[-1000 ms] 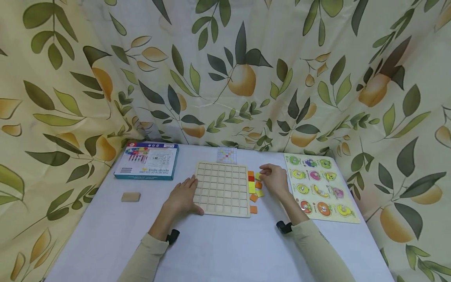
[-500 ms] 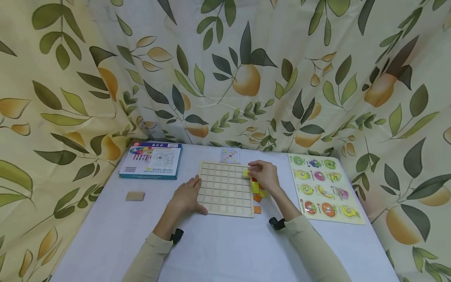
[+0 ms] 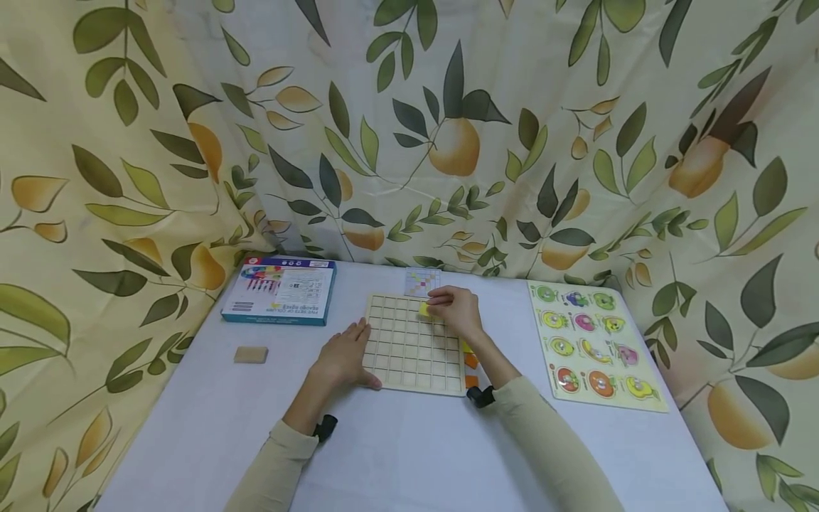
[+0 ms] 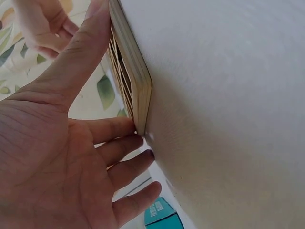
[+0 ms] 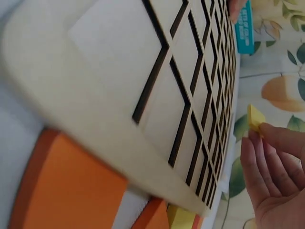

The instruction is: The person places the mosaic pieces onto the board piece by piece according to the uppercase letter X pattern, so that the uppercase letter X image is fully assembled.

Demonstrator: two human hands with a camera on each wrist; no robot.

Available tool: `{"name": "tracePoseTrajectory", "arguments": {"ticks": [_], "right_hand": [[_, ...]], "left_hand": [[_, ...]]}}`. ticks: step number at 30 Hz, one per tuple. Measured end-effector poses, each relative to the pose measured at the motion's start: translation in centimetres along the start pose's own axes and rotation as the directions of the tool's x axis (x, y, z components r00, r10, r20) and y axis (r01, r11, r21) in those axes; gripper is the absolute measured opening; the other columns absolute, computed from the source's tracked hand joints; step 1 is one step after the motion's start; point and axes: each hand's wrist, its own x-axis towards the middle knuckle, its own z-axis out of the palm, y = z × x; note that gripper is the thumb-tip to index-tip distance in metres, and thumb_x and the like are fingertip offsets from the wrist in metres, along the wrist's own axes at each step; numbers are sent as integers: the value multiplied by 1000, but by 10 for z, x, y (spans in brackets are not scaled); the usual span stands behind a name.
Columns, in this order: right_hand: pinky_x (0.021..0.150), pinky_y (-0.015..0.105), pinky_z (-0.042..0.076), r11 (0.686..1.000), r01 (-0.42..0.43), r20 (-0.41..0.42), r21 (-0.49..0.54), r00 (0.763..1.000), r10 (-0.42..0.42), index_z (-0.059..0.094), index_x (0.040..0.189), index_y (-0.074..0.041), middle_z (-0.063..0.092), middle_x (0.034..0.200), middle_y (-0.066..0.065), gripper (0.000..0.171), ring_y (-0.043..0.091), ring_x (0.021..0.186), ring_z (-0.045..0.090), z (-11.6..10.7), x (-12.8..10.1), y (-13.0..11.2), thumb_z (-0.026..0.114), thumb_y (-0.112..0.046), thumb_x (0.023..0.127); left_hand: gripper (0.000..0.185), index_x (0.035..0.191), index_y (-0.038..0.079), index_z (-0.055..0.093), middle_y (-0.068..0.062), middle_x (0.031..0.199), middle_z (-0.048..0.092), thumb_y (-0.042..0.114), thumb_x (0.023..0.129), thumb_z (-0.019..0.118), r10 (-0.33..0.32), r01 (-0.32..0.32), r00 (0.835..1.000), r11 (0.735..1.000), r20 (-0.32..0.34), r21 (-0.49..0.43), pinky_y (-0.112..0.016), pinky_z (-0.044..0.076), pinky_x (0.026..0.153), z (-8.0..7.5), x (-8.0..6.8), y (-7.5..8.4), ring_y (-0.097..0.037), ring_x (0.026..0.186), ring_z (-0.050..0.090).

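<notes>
Head view: a person's right hand (image 3: 459, 311) pinches a small, flat yellow tile (image 3: 424, 309) between thumb and fingertips. The tile is raised over the far part of a square, pale wooden board (image 3: 409, 352) divided by a grid of dark grooves. Left of this pinch and nearer the person, the left hand (image 3: 343, 355) lies with fingers extended, touching the board's left side, its thumb at the near edge; it rests against the board without gripping. Just beyond the pinch, partly hidden by it, is a small pale card with a coloured grid pattern (image 3: 416, 281). Nearer the person than the pinch and to its right, flat orange tiles (image 3: 471, 360) lie along the board's right edge, partly covered by the forearm. Well to the pinch's right is a cream rectangular board printed with fruit pictures (image 3: 598, 345). Far to its left sits a flat teal and white cardboard box (image 3: 279, 291), with a tan wooden block (image 3: 251, 355) nearer the person. Everything lies on a white-covered table (image 3: 384, 455).
</notes>
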Motion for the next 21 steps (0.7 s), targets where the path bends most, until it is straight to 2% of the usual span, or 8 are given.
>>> {"name": "tracePoseTrajectory", "arguments": {"ticks": [5,13,21], "right_hand": [[79,36,63,1000,-24,26,11,999,23,77,113,1,80,95,8,26,23,86,78,10,2,-6,84,-4,88],[81,34,62,998,-59,55,22,997,57,78,112,-2,80,92,4,26,18,86,78,29,9,-10,85,-6,87],[80,36,62,1000,18,97,12,995,-19,79,107,-2,80,90,5,19,17,82,77,50,19,-14,83,-7,88]], "left_hand": [[129,161,-2,31,-18,171,24,55,65,96,-2,2,1000,1000,6,-6,-54,27,125,-1,0,-1,-35,157,25],[129,162,-1,29,-17,171,23,54,67,96,-12,12,1000,1000,26,-10,-54,27,125,-2,1,1,-34,158,23],[127,162,-2,30,-18,171,23,53,68,96,-6,6,1000,1000,24,-14,-55,27,125,-3,-1,1,-35,158,23]]}}
